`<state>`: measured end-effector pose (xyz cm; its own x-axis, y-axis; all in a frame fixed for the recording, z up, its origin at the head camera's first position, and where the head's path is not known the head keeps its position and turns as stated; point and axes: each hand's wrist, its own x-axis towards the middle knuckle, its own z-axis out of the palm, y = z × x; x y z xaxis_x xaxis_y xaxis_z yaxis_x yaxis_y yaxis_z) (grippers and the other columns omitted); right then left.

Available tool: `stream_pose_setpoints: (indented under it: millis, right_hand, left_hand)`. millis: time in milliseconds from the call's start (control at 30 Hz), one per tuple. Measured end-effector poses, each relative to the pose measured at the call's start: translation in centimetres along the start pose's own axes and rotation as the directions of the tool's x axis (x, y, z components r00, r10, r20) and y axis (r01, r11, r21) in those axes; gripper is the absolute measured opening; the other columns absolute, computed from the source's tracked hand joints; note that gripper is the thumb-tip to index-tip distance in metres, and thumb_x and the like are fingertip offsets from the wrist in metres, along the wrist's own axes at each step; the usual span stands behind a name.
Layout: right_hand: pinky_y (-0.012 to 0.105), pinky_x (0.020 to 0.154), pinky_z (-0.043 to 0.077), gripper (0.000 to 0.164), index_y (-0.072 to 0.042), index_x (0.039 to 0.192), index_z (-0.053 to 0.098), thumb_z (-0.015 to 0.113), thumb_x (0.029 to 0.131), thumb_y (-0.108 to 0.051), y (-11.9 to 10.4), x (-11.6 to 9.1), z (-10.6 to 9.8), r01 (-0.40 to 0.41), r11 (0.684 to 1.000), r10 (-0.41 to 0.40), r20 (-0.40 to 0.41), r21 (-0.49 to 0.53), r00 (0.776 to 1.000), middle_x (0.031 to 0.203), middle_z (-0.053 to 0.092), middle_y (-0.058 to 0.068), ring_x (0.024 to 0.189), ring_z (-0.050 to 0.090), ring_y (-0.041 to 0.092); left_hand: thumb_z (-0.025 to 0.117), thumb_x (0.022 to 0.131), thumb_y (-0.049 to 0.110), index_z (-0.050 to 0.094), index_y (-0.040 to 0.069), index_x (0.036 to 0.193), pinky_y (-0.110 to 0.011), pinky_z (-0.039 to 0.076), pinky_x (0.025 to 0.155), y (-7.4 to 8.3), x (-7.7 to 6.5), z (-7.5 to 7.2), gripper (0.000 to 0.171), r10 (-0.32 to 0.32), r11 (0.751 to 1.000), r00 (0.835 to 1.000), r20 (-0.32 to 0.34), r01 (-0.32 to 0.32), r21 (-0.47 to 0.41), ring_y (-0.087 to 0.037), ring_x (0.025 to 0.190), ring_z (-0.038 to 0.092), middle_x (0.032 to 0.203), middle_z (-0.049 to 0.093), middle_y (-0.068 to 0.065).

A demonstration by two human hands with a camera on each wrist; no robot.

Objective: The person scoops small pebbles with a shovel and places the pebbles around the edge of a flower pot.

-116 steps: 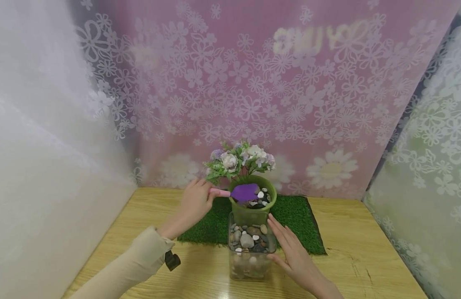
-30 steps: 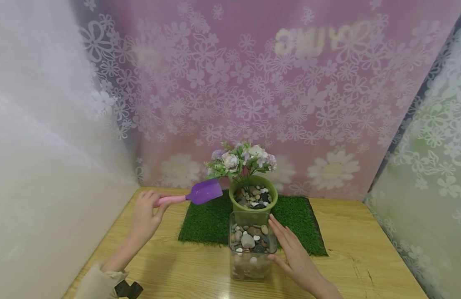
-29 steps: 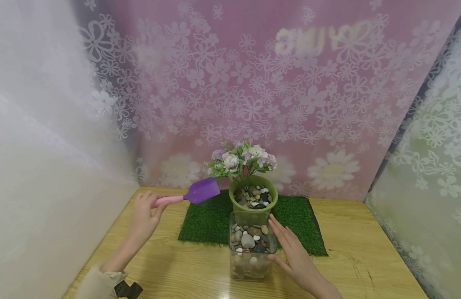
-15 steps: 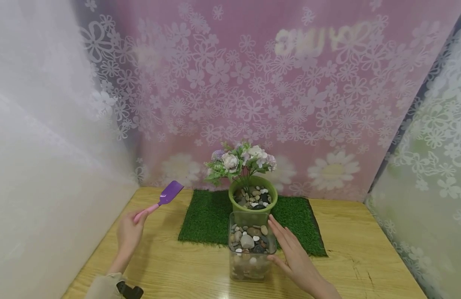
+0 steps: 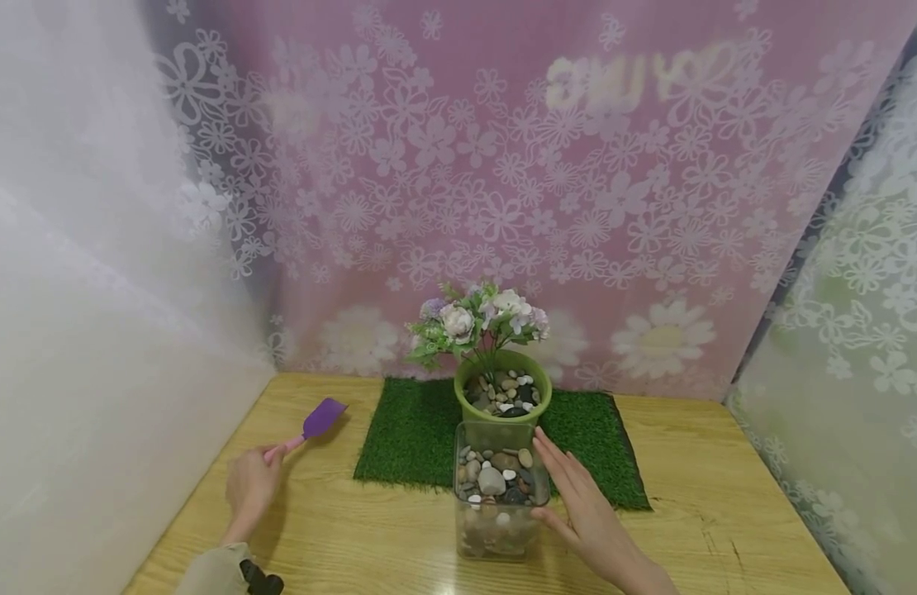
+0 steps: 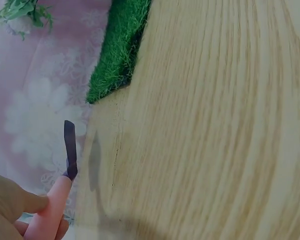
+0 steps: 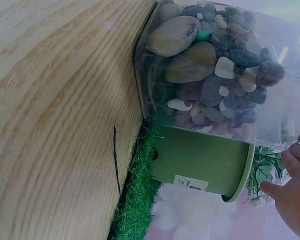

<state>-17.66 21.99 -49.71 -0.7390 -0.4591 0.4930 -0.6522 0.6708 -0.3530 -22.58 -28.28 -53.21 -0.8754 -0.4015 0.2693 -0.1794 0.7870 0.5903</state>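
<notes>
My left hand (image 5: 252, 482) grips the pink handle of a small purple shovel (image 5: 324, 418) low over the left side of the table. In the left wrist view the shovel's blade (image 6: 70, 145) shows edge-on, and its shadow falls on the wood beside it. My right hand (image 5: 588, 516) rests with straight fingers at the right rim of a clear plastic container (image 5: 496, 529). Pebbles (image 7: 205, 65) in grey, brown, black and white fill its lower part. Right behind it stands a green flowerpot (image 5: 542, 392), with pebbles around the stems of white and purple flowers (image 5: 477, 318).
A green artificial grass mat (image 5: 410, 438) lies under the pot. The wooden table (image 5: 384, 537) ends at a pink flowered backdrop (image 5: 458, 190). Pale curtains (image 5: 109, 289) close off both sides.
My left hand has carried the shovel from over the flowerpot out to the left, then lowered it toward the table. The right hand stays at the container.
</notes>
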Motion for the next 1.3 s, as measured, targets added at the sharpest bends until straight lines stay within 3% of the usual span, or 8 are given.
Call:
stream_pose_setpoints:
  millis: [67,167,367,733,833,1033,1167,1300]
  right_hand:
    - [0.041,0.122,0.022,0.087,-0.010,0.162,0.022,0.073,0.093,-0.023,0.0,0.0,0.0,0.005,1.000,-0.005,-0.003,-0.008,1.000,0.168,0.022,0.009,0.149,0.033,0.023]
    - [0.039,0.122,0.021,0.087,-0.010,0.162,0.023,0.073,0.093,-0.023,0.0,0.0,0.0,0.006,1.000,-0.006,-0.008,-0.012,1.000,0.168,0.022,0.009,0.149,0.032,0.022]
    - [0.022,0.122,0.006,0.086,-0.009,0.162,0.022,0.073,0.093,-0.022,-0.1,0.0,-0.1,0.006,1.000,-0.006,-0.006,0.001,1.000,0.168,0.021,0.010,0.149,0.032,0.023]
    - [0.042,0.121,0.024,0.086,-0.008,0.161,0.024,0.073,0.093,-0.022,-0.1,0.0,0.0,0.008,1.000,-0.008,-0.014,-0.014,1.000,0.168,0.022,0.009,0.148,0.033,0.022]
    - [0.037,0.122,0.021,0.087,-0.009,0.162,0.023,0.074,0.092,-0.023,-0.1,-0.1,0.0,0.003,1.000,-0.003,-0.015,-0.015,1.000,0.168,0.022,0.009,0.149,0.032,0.021]
    - [0.048,0.116,0.030,0.087,-0.009,0.162,0.024,0.074,0.092,-0.022,-0.2,0.0,-0.1,0.000,1.000,0.000,-0.015,-0.017,1.000,0.167,0.023,0.009,0.148,0.033,0.021]
    - [0.053,0.112,0.033,0.087,-0.009,0.161,0.024,0.074,0.092,-0.022,-0.2,0.0,-0.2,-0.002,1.000,0.002,-0.011,-0.011,1.000,0.168,0.021,0.007,0.149,0.033,0.021]
    - [0.049,0.116,0.030,0.087,-0.010,0.162,0.024,0.074,0.092,-0.021,-0.1,0.1,-0.1,0.000,1.000,0.000,-0.009,-0.004,1.000,0.168,0.021,0.007,0.149,0.033,0.022]
  left_hand:
    - [0.062,0.098,0.022,0.072,-0.009,0.108,-0.051,0.047,0.062,-0.2,0.0,0.1,0.034,-0.004,1.000,1.000,0.007,0.004,0.025,-0.050,0.087,0.062,0.098,0.070,-0.031]
    - [0.060,0.099,0.022,0.072,-0.009,0.109,-0.056,0.046,0.069,-0.5,0.0,0.2,0.035,-0.013,0.999,1.000,0.027,0.012,0.045,-0.051,0.091,0.059,0.100,0.069,-0.032]
    - [0.059,0.099,0.022,0.072,-0.008,0.109,-0.053,0.043,0.072,-0.8,-0.1,0.5,0.034,-0.005,0.997,0.999,0.046,0.001,0.075,-0.048,0.088,0.057,0.099,0.068,-0.032]
    - [0.058,0.097,0.019,0.071,-0.009,0.111,-0.056,0.044,0.076,-1.2,-0.4,0.6,0.034,-0.030,0.995,0.998,0.051,0.025,0.097,-0.049,0.090,0.056,0.099,0.066,-0.033]
    - [0.057,0.097,0.020,0.071,-0.008,0.112,-0.054,0.044,0.071,-1.0,-0.4,0.4,0.034,-0.038,0.994,0.995,0.088,0.029,0.105,-0.046,0.086,0.057,0.097,0.067,-0.031]
    - [0.058,0.098,0.024,0.070,-0.005,0.116,-0.045,0.047,0.057,-0.7,-0.6,-0.1,0.036,-0.034,0.994,0.984,0.174,0.015,0.109,-0.039,0.078,0.062,0.093,0.070,-0.026]
    - [0.059,0.099,0.028,0.069,-0.004,0.118,-0.035,0.042,0.052,-0.6,-0.7,-0.4,0.039,-0.045,0.997,0.970,0.239,0.028,0.072,-0.027,0.069,0.060,0.084,0.069,-0.015]
    - [0.059,0.101,0.032,0.068,-0.005,0.121,-0.032,0.043,0.053,-0.4,-1.0,-0.8,0.043,-0.029,0.999,0.950,0.309,0.015,0.050,-0.025,0.070,0.061,0.091,0.071,-0.016]
